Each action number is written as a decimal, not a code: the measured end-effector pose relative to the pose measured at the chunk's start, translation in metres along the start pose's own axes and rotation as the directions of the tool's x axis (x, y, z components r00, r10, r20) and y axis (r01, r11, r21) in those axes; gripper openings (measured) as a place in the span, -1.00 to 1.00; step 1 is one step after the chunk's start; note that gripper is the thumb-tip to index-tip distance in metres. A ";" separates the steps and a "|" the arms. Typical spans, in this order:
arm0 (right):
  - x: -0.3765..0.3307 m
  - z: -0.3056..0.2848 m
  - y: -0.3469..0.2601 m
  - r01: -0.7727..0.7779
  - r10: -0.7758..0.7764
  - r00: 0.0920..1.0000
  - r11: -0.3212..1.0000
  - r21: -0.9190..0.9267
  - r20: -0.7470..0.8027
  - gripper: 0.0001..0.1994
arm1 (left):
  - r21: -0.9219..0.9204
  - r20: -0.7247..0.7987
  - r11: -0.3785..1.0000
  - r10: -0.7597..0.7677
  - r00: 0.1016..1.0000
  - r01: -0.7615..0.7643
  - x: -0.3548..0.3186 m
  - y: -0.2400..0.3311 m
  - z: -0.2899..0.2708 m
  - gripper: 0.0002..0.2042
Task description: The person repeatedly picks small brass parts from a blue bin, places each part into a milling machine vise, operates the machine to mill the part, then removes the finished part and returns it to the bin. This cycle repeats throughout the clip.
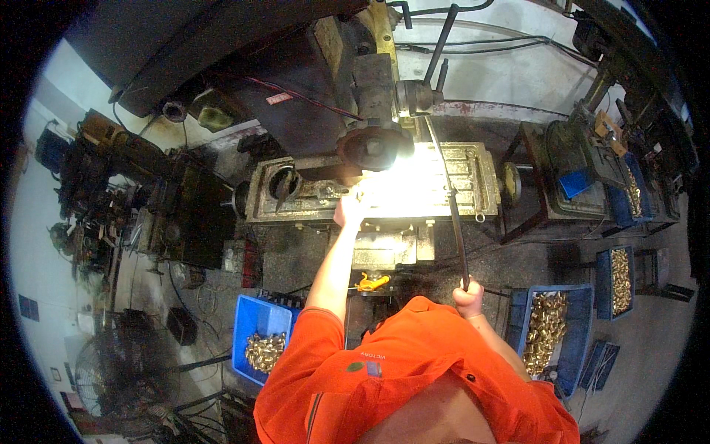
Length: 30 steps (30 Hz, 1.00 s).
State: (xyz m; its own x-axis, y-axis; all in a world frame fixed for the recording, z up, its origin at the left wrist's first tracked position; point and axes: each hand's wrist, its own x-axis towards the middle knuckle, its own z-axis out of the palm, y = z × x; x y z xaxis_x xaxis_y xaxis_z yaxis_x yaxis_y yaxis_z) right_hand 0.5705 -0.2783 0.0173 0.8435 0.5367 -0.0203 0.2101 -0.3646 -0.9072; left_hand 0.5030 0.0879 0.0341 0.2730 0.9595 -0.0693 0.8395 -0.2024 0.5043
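My right hand (467,297) is wrapped round the lower end of a long dark lever (458,237), which slants up to the milling machine's head. My left hand (349,210) reaches over the front edge of the machine table (277,209), its fingers drawn together at a small piece blurred by glare. What they pinch I cannot make out. Just above that hand hangs a large round dark cutter (374,145). Bright lamp light washes out the table's middle, hiding whatever is fixed there.
Blue bins of brassy metal parts stand on both sides: one bin (241,337) at left, a larger bin (580,333) at right, another bin (603,285) beyond it. A yellow-orange handle (372,283) sits below the table. A fan (111,370) stands lower left.
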 end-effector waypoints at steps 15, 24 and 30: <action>0.002 0.001 0.009 -0.074 0.074 0.997 0.997 0.019 0.033 -0.85 | 0.018 -0.016 1.000 0.013 1.000 -0.012 0.006 -0.006 0.007 -0.50; 0.003 0.008 0.022 -0.017 0.017 1.000 1.000 0.004 -0.007 -0.87 | 0.008 -0.045 1.000 0.022 0.999 -0.022 0.007 -0.005 0.012 -0.52; 0.005 0.009 0.025 -0.007 0.007 1.000 0.999 -0.032 -0.002 -0.88 | 0.022 0.003 0.999 0.028 1.000 -0.028 0.009 -0.008 0.010 -0.54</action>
State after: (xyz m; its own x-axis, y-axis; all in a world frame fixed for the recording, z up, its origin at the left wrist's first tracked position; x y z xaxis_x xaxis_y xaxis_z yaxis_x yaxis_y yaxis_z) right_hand 0.5753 -0.2783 -0.0088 0.8459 0.5326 -0.0260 0.2198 -0.3927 -0.8930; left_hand 0.5037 0.0956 0.0210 0.2975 0.9529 -0.0580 0.8417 -0.2332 0.4869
